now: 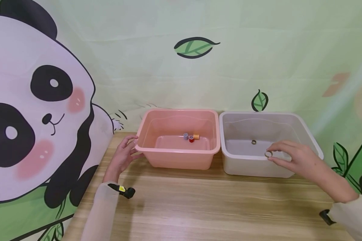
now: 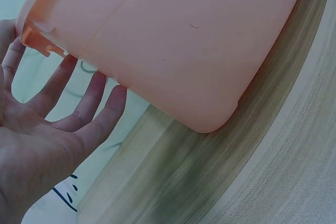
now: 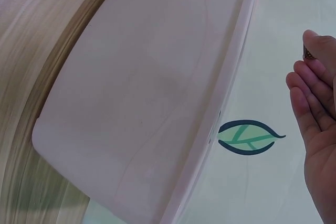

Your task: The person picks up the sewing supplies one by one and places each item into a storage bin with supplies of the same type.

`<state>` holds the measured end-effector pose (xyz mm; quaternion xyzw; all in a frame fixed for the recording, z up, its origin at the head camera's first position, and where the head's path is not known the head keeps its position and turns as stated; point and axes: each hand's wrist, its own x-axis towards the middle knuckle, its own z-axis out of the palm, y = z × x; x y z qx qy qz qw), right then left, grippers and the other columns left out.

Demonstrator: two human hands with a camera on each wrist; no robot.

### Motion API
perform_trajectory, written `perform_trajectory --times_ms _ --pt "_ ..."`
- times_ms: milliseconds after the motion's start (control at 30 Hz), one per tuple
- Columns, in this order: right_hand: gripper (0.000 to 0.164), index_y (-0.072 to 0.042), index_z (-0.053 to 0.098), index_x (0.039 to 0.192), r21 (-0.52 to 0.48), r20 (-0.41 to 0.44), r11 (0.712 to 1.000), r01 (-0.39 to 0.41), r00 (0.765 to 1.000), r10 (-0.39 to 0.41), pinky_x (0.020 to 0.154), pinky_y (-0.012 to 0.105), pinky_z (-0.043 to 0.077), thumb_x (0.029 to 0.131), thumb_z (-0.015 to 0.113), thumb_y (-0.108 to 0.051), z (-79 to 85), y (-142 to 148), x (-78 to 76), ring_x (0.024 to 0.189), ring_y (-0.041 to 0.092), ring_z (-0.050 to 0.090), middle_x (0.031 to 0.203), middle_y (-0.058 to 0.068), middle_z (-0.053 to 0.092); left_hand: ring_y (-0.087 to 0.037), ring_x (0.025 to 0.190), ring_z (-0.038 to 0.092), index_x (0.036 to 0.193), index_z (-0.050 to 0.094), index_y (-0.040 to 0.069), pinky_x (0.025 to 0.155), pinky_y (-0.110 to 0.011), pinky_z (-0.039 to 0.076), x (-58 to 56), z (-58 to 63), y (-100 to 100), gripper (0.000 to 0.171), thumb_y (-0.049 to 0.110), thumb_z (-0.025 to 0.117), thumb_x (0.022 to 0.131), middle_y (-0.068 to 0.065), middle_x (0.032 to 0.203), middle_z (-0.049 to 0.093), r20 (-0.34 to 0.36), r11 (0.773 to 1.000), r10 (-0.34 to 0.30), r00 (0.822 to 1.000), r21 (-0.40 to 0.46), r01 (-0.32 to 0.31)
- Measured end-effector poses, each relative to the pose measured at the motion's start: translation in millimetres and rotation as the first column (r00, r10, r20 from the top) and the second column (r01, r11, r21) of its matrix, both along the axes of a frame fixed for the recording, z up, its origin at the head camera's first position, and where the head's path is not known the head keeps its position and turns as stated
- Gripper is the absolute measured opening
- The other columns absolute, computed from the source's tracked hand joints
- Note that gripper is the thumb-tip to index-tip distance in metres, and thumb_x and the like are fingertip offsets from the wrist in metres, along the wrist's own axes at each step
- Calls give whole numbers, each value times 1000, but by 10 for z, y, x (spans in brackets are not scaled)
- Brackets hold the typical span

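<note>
My right hand (image 1: 295, 157) pinches a small gold-coloured ring (image 1: 268, 154) between thumb and forefinger, above the front rim of the grey bin (image 1: 256, 167). In the right wrist view, only a dark patterned edge of that ring (image 3: 308, 53) shows at the fingertips. Another small ring-shaped piece (image 1: 253, 142) lies on the grey bin's floor. My left hand (image 1: 123, 154) touches the left side of the pink bin (image 1: 181, 160) with extended fingers. The left wrist view has those fingers (image 2: 86, 111) against its outer wall, just under the rim.
Inside the pink bin lie three small cylinders: a grey-blue one (image 1: 185, 136), a red one (image 1: 191, 139) and an orange one (image 1: 196, 137). Both bins stand side by side on a wooden table (image 1: 199, 204). Behind them hangs a panda-and-leaf backdrop (image 1: 157, 73).
</note>
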<state>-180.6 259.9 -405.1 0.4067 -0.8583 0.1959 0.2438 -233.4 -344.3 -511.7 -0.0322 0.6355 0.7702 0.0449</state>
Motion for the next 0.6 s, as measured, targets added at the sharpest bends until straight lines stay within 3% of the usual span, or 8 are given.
perform_trajectory --times_ms 100,267,600 --pt "25 -16 74 107 -3 3 1000 -4 1000 4 87 5 46 86 82 -28 6 -2 -10 93 13 67 103 -6 72 -26 111 67 119 56 27 107 -67 39 2 -3 1 19 32 63 102 -3 129 58 1 1000 2 1000 1 -2" --pt "25 -17 74 107 -1 -5 1000 -4 1000 4 88 5 45 86 82 -28 22 -10 -28 92 14 68 103 -6 73 -31 117 64 117 56 28 107 -67 39 12 6 3 16 32 62 103 -2 127 59 2 1000 4 1000 3 -4" --pt "41 -14 74 105 13 0 1000 16 1000 -16 82 8 48 69 90 -6 60 -22 -49 90 14 68 102 -5 73 -34 121 63 115 57 29 107 -68 38 23 24 14 14 32 62 103 -1 127 59 2 1000 1 1000 1 -1"
